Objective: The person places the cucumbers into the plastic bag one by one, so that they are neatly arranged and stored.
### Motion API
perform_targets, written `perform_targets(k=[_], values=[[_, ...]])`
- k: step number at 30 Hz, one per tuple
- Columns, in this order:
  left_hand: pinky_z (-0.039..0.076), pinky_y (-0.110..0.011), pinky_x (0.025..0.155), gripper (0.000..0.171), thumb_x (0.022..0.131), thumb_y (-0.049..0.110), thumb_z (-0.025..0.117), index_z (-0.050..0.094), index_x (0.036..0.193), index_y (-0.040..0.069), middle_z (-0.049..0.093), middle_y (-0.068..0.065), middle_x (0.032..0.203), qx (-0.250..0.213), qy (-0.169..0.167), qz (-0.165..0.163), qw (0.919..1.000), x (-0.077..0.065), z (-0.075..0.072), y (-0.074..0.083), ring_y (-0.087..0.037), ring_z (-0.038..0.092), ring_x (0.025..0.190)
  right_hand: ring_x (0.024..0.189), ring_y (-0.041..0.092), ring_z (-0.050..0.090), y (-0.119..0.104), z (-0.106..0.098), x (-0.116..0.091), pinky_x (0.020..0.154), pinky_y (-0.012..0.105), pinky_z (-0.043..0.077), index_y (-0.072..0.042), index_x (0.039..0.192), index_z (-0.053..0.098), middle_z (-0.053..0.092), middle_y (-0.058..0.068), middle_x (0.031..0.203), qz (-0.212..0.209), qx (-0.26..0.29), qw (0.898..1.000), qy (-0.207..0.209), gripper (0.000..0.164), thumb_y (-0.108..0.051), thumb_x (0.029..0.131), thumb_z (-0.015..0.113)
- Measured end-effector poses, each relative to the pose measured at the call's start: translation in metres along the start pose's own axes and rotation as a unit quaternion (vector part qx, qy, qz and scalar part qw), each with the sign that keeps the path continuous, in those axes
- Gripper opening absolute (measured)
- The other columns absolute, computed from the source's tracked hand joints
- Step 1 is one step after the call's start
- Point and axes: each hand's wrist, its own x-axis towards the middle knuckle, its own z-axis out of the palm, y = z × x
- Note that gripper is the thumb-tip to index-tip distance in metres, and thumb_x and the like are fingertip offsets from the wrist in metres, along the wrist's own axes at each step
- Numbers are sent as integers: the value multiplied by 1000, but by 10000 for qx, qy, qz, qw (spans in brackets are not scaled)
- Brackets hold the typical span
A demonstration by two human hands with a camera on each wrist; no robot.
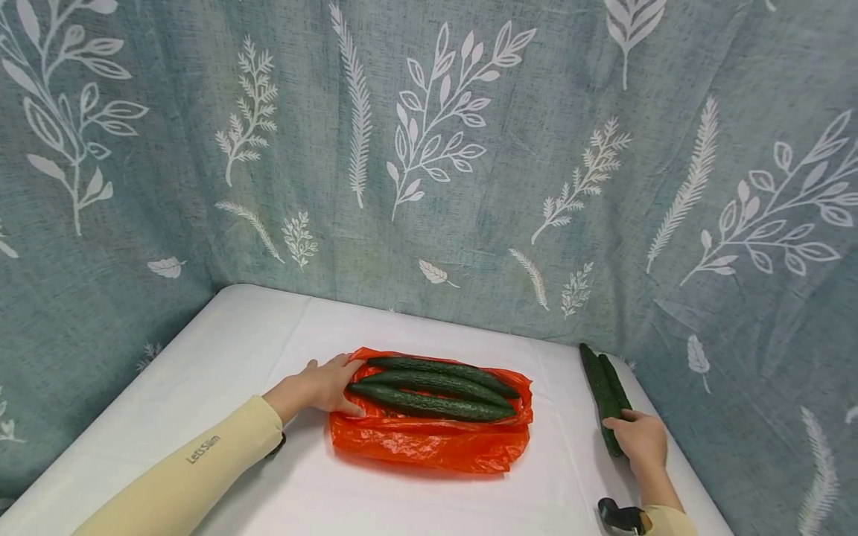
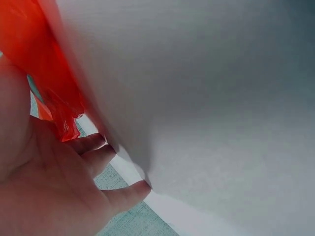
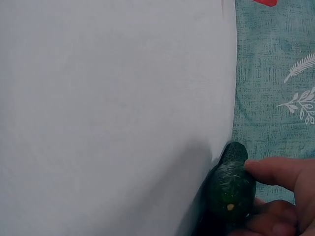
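Note:
Three dark green cucumbers (image 1: 432,383) lie side by side on a crumpled red plastic bag (image 1: 429,447) in the middle of the table. My left hand (image 1: 326,383) rests at the bag's left end, its fingers spread. In the left wrist view, the fingertips of the left hand (image 2: 64,177) meet the white tabletop beside the red plastic (image 2: 54,93). Over at the table's right side, my right hand (image 1: 640,441) grips the near end of a cucumber (image 1: 599,387). A second cucumber (image 1: 615,383) lies right against it, partly hidden by the hand. The right wrist view shows thumb and fingers around the cucumber (image 3: 231,189).
A white cloth (image 1: 268,327) covers the table. Blue-green curtains (image 1: 482,246) with white leaf patterns hang along its back and sides. The right-hand cucumbers lie close to the table's right edge.

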Motion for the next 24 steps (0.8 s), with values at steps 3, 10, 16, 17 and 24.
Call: perform_targets(k=[3,10,16,17,24], values=[[17,-70,116,106,76,63,79,32,158,14,30,-18,161,-29,-16,32,10000,0,1,1,-37,28,150,130,58,40,-1,0,-2,100,64,44,8,140,50,41,39,144,-65,-107,9999,63,59,-19,90,69],[16,-71,116,105,77,62,79,33,157,13,29,-18,162,-43,-16,19,10000,-1,2,1,-37,27,150,125,54,47,-3,10,-9,96,64,43,-1,139,54,47,35,142,-770,39,9970,-23,55,-18,90,70],[15,-71,116,105,78,62,79,32,158,12,28,-19,162,-69,-29,34,10000,-5,1,0,-38,26,151,133,56,39,-3,18,-7,106,66,37,3,146,44,35,38,151,-556,507,9968,-273,64,-17,90,68],[15,-70,116,105,78,62,78,32,158,12,28,-19,162,-76,-35,36,10000,-5,1,0,-38,26,151,135,57,37,-2,18,-6,108,66,36,4,146,43,33,38,151,-477,577,9967,-317,66,-18,90,69],[15,-71,116,104,78,59,80,33,157,12,30,-20,161,-110,4,37,9999,-4,-2,0,-39,27,150,136,57,34,-3,18,-1,109,63,36,10,144,43,33,40,150,-120,708,9962,-488,71,-33,92,67]])
